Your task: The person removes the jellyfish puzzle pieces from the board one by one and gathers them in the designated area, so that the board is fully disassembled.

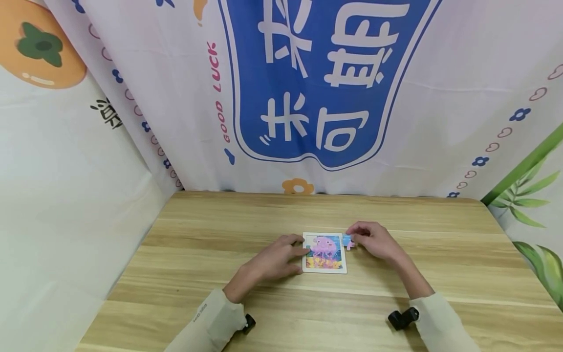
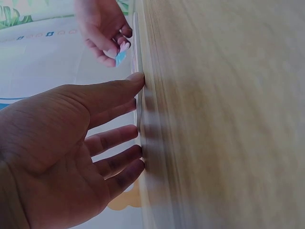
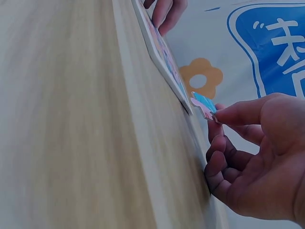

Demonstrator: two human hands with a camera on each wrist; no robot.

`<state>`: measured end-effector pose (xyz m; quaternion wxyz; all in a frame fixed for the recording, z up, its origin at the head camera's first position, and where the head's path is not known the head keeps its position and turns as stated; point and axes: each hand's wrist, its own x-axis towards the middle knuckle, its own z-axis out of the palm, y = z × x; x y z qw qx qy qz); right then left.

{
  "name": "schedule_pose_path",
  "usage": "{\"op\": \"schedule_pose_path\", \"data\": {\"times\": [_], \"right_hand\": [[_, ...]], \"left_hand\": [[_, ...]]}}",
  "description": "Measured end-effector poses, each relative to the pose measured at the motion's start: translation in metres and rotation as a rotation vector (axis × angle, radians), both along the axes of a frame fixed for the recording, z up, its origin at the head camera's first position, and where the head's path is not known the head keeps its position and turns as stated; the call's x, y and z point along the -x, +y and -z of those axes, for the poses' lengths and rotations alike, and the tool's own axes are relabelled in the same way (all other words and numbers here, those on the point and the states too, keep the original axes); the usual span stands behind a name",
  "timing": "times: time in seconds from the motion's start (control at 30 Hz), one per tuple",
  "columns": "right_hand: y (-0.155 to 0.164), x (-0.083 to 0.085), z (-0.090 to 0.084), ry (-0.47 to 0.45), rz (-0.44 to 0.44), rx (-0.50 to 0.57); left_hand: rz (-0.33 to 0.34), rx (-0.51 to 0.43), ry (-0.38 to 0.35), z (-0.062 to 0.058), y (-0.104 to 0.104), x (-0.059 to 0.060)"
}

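Observation:
A square jigsaw puzzle [image 1: 325, 252] with a white border lies flat on the table, showing a pink jellyfish over yellow and blue. A pale bare patch shows in its upper left corner. My left hand [image 1: 279, 256] rests at the puzzle's left side, fingers spread and fairly straight, with fingertips touching the border and one reaching over the picture. In my right hand [image 1: 374, 239], thumb and fingers pinch a blue and pink puzzle piece [image 3: 205, 106], just off the puzzle's upper right edge. The right wrist view shows this piece tilted and held above the table.
The wooden table [image 1: 198, 293] ends at the back against a printed white curtain [image 1: 184, 146]. Black devices [image 1: 402, 319] are strapped at both wrists, over pale sleeves [image 1: 444, 325].

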<state>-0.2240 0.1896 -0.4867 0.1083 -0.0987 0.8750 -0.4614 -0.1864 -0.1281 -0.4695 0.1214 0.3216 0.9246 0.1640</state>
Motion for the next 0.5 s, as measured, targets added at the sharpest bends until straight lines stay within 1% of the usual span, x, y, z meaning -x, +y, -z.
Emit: {"op": "schedule_pose_path", "data": {"times": [0.27,0.37,0.5], "right_hand": [[0.01,-0.004,0.0,0.009,-0.009,0.008],[0.012,-0.004,0.0,0.014,-0.018,0.011],[0.015,-0.002,0.001,0.022,-0.007,-0.009]], "left_hand": [[0.003,0.004,0.007,0.0,0.001,0.0],[-0.001,0.0,0.002,0.0,0.001,0.0],[-0.005,-0.002,-0.002,0.0,0.001,0.0]]}}
